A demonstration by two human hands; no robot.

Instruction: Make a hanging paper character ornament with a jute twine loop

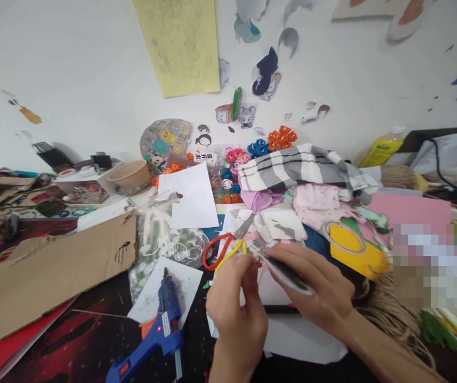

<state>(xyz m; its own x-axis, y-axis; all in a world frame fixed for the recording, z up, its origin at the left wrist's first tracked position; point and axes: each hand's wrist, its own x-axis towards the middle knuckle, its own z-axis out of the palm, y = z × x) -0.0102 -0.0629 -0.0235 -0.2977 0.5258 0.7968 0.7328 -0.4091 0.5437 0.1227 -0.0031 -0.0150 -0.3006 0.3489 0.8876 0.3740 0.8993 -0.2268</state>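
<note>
- Right hand (316, 290) grips a dark pen-like tool (286, 274), its long axis slanting up-left toward the left fingertips.
- Left hand (236, 303) pinches something tiny; I cannot tell what.
- Red scissors (222, 246) lie just beyond.

Glue gun (160, 332) lies on paper (183, 290), left of both hands; scissors (224, 247) just behind them; cardboard (49, 268) far left; cloth (300, 167) behind the scissors

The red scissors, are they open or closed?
Open a little. The red scissors lie flat on the papers by the left hand, their red and yellow handle loops spread apart. The blades look slightly parted.
</note>
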